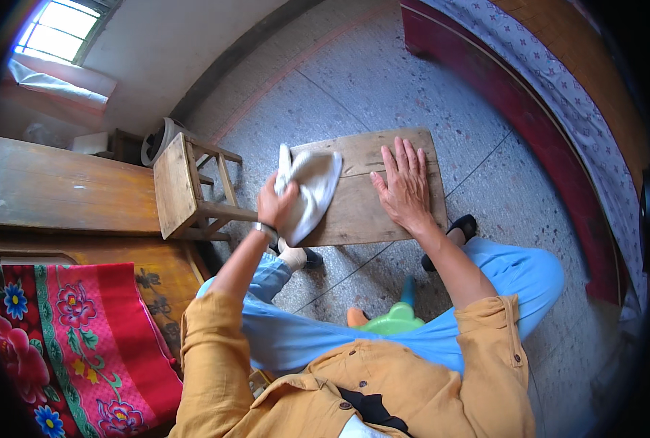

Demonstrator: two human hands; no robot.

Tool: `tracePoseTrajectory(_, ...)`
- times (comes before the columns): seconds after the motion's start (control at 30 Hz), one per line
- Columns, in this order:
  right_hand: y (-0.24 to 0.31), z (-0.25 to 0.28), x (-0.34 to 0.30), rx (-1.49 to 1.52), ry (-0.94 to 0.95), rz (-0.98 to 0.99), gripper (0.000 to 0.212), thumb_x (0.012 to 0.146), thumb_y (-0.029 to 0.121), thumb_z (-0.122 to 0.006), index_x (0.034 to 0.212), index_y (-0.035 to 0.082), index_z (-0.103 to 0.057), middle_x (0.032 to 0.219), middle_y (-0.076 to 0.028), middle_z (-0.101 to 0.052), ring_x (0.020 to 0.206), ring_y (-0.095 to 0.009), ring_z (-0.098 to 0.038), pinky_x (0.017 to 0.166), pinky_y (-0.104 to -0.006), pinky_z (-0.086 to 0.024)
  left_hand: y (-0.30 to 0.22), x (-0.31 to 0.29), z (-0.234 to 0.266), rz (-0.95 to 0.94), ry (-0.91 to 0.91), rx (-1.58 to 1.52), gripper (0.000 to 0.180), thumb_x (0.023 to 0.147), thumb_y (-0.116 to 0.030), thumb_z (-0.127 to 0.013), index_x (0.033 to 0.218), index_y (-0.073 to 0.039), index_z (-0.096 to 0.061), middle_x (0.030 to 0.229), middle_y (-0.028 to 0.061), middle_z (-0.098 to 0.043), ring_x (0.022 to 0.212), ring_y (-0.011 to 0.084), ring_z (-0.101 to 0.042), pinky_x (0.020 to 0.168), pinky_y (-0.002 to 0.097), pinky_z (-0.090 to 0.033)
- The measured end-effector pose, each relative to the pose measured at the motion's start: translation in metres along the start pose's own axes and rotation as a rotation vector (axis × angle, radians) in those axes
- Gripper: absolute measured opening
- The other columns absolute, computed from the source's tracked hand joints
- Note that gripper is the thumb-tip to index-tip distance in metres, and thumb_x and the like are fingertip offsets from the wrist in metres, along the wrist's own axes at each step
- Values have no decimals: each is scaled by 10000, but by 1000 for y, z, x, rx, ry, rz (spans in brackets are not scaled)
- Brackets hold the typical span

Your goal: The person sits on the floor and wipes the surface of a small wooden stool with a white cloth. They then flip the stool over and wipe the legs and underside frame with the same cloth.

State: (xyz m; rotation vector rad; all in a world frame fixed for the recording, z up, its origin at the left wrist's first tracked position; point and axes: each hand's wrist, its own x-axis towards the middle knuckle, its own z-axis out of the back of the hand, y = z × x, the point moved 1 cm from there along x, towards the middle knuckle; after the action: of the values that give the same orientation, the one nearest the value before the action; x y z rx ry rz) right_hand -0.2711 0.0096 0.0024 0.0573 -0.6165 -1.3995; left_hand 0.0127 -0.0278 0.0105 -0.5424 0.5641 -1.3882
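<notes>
Your left hand [275, 206] pinches a white cloth [316, 181] between thumb and fingers (some of them hidden by folds), and the cloth covers the left edge of the wooden table [361, 208]. Your right hand [406, 191] lies flat near the right edge, fingers slightly spread.

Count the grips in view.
2: the left grip holds the white cloth at the wooden top's left side; the right grip lies palm-down near its right edge. No others show.
</notes>
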Motion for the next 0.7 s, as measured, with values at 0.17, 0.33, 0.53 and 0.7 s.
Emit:
tracePoseTrajectory(0.17, -4, 0, 1, 1, -4, 5, 561, 916, 366, -511, 1324, -12, -446, 1419, -248, -358, 1356, -366, -279, 1130, -504, -146, -19, 43, -13, 28, -153, 88, 548, 737, -388, -630, 1166, -47, -610, 1003, 240, -659, 965, 373, -632, 842, 427, -486)
tracePoseTrajectory(0.33, -3, 2, 0, -13, 2, 1, 573, 911, 369, -517, 1330, -14, -436, 1422, -251, -350, 1357, -370, -274, 1129, -509, -145, 1, -36, -6, -40, -68, 89, 525, 772, -358, -630, 1186, -40, -572, 987, 242, -651, 912, 394, -628, 802, 442, -493)
tracePoseTrajectory(0.53, -2, -1, -1, -33, 20, -4, 592, 914, 383, -512, 1340, -17, -418, 1431, -253, -334, 1365, -369, -261, 1130, -522, -135, 21, -98, 1, 66, 12, -22, 428, 767, -264, -654, 1099, 2, -609, 907, 198, -680, 851, 288, -671, 761, 368, -508)
tracePoseTrajectory(0.7, 0, 0, 1, -2, 24, -6, 584, 919, 380, -507, 1338, -16, -420, 1434, -254, -332, 1370, -370, -252, 1133, -517, -132, 10, -18, 6, 77, 95, -60, 375, 755, -300, -640, 975, 3, -657, 796, 184, -686, 789, 267, -673, 728, 373, -508)
